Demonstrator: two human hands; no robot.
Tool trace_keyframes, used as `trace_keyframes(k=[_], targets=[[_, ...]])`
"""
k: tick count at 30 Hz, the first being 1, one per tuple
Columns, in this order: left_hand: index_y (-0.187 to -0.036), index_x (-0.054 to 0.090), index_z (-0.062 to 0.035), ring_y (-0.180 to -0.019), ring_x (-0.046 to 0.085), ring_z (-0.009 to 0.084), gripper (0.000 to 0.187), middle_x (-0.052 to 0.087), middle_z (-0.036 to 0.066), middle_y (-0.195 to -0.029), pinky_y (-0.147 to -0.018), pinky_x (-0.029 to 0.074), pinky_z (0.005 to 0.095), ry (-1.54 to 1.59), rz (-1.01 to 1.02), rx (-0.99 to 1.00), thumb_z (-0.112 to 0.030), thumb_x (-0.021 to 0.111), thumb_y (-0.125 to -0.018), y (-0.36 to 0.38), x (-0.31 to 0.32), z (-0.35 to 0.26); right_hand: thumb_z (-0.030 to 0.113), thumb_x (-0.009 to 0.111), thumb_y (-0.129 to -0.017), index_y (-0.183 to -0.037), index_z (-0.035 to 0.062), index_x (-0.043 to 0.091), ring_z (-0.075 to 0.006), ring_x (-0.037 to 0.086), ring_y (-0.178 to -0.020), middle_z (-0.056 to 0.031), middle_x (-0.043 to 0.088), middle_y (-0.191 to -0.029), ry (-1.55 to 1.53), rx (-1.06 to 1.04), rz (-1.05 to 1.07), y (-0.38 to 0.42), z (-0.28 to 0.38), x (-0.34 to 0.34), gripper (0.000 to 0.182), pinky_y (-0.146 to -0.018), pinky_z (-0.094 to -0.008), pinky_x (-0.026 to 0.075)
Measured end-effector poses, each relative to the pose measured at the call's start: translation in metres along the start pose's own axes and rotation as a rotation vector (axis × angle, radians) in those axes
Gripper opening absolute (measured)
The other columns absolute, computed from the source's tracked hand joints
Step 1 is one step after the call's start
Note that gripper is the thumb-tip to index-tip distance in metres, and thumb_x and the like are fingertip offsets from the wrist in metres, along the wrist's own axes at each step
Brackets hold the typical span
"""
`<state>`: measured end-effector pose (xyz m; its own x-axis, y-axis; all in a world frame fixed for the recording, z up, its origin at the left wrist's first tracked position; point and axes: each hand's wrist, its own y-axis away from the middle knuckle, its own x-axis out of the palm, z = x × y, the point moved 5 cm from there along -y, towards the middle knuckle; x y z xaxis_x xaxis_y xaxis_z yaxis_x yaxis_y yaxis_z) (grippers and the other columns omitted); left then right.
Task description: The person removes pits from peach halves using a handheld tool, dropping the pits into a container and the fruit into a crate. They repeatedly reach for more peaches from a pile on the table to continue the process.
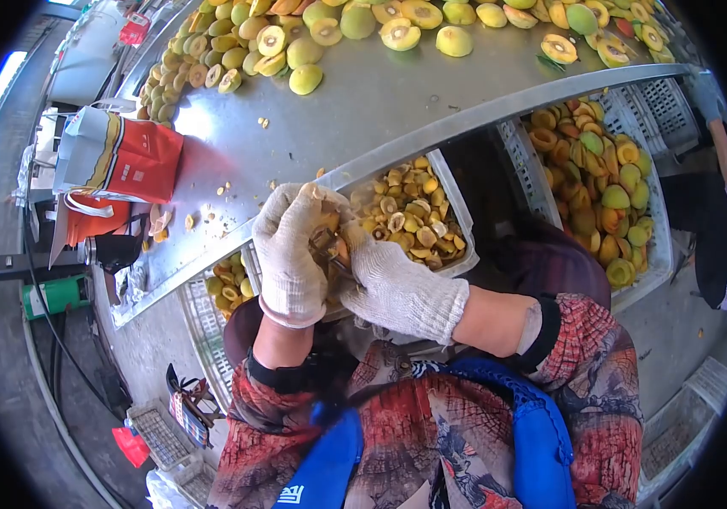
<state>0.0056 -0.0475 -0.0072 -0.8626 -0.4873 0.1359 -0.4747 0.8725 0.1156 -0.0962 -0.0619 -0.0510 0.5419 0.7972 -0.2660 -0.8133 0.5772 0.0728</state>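
Both my hands wear off-white knitted gloves and meet in front of my chest. My left hand (289,254) is closed around a yellow-orange fruit half (329,220), which is largely hidden by the fingers. Against it, my right hand (401,284) is closed, thumb side toward the fruit. A dark, metallic-looking part shows between the hands, but its shape cannot be made out. Just beyond and below them stands a pale plastic bin (460,204) holding many small yellow-brown fruit stones or scraps (410,204).
A metal table (363,110) bears heaped whole and halved fruit (304,51). A red bag (143,161) stands at its left. A crate (660,220) of fruit halves is at right, another crate (202,322) at left. Another person's arm (722,148) shows at far right.
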Motion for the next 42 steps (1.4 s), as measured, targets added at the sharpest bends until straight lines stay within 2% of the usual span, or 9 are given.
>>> trace_keyframes(k=[8,11,14,17,20,22,27,35,42], targets=[[-0.082,0.060,0.0000,-0.062,0.060,0.0174,0.025,0.063,0.011,-0.076,-0.056,0.049,0.0270,-0.281,0.135,-0.205,-0.024,0.059,-0.090,-0.009,-0.004,-0.001,0.025,0.062,-0.085,-0.103,-0.0020,0.052,-0.0383,0.064,-0.077,-0.0213,0.063,-0.085,0.093,0.011,0.069,0.003,0.003,0.004,0.034,-0.065,-0.0445,0.052],[-0.081,0.060,-0.0003,-0.062,0.061,0.0177,0.027,0.063,0.010,-0.076,-0.055,0.049,0.0270,-0.302,0.116,-0.210,-0.026,0.060,-0.089,-0.009,-0.004,-0.005,0.024,0.061,-0.086,-0.103,-0.0016,0.052,-0.0338,0.065,-0.072,-0.0169,0.063,-0.081,-0.151,0.012,0.120,0.000,0.003,0.005,0.032,-0.064,-0.0424,0.052],[-0.082,0.061,-0.0003,-0.063,0.061,0.0180,0.028,0.064,0.011,-0.077,-0.058,0.050,0.0270,-0.234,0.150,-0.108,-0.027,0.062,-0.089,-0.011,-0.008,-0.003,0.021,0.061,-0.086,-0.103,-0.0007,0.051,-0.0272,0.065,-0.064,-0.0147,0.063,-0.079,-0.585,0.360,0.357,0.011,0.022,-0.005,0.029,-0.059,-0.0394,0.053],[-0.086,0.061,0.0007,-0.067,0.062,0.0184,0.029,0.064,0.012,-0.079,-0.062,0.052,0.0286,-0.167,0.147,-0.161,-0.028,0.062,-0.088,-0.011,-0.013,0.004,0.020,0.062,-0.086,-0.102,0.0003,0.052,-0.0213,0.061,-0.055,-0.0137,0.062,-0.075,-0.157,0.070,0.094,-0.001,0.006,0.003,0.027,-0.052,-0.0350,0.053],[-0.089,0.061,0.0006,-0.071,0.062,0.0185,0.028,0.064,0.013,-0.080,-0.066,0.054,0.0307,0.044,0.144,0.011,-0.028,0.064,-0.088,-0.004,-0.004,-0.004,0.021,0.062,-0.086,-0.098,0.0003,0.053,-0.0212,0.061,-0.053,-0.0128,0.060,-0.070,-0.177,-0.069,0.087,-0.006,0.004,0.000,0.025,-0.051,-0.0356,0.052],[-0.088,0.060,-0.0010,-0.071,0.062,0.0186,0.023,0.064,0.012,-0.080,-0.065,0.054,0.0323,0.055,0.066,-0.042,-0.023,0.064,-0.089,-0.001,-0.007,0.002,0.021,0.062,-0.084,-0.096,-0.0030,0.054,-0.0348,0.064,-0.067,-0.0198,0.061,-0.073,-0.168,0.095,0.168,-0.003,0.015,-0.007,0.027,-0.060,-0.0428,0.052],[-0.085,0.059,-0.0029,-0.070,0.062,0.0178,0.018,0.064,0.011,-0.079,-0.063,0.054,0.0314,0.059,0.006,-0.149,-0.019,0.063,-0.091,-0.009,-0.012,0.015,0.020,0.063,-0.082,-0.099,-0.0051,0.053,-0.0440,0.061,-0.078,-0.0280,0.060,-0.081,0.104,0.076,0.053,-0.005,0.003,0.002,0.033,-0.066,-0.0459,0.051],[-0.083,0.060,-0.0024,-0.065,0.061,0.0159,0.021,0.064,0.009,-0.075,-0.061,0.051,0.0285,-0.070,0.025,-0.124,-0.021,0.064,-0.091,-0.001,-0.011,0.012,0.018,0.063,-0.086,-0.107,-0.0008,0.053,-0.0227,0.062,-0.070,-0.0118,0.062,-0.082,-0.421,0.121,0.267,-0.001,-0.005,0.017,0.030,-0.065,-0.0361,0.052],[-0.083,0.062,-0.0023,-0.064,0.060,0.0144,0.025,0.064,0.007,-0.073,-0.060,0.049,0.0259,-0.248,0.128,-0.164,-0.026,0.066,-0.089,-0.005,-0.011,0.007,0.019,0.062,-0.087,-0.106,0.0012,0.052,-0.0165,0.061,-0.066,-0.0050,0.061,-0.079,-0.324,0.177,0.289,0.002,0.008,0.007,0.028,-0.058,-0.0300,0.052]])
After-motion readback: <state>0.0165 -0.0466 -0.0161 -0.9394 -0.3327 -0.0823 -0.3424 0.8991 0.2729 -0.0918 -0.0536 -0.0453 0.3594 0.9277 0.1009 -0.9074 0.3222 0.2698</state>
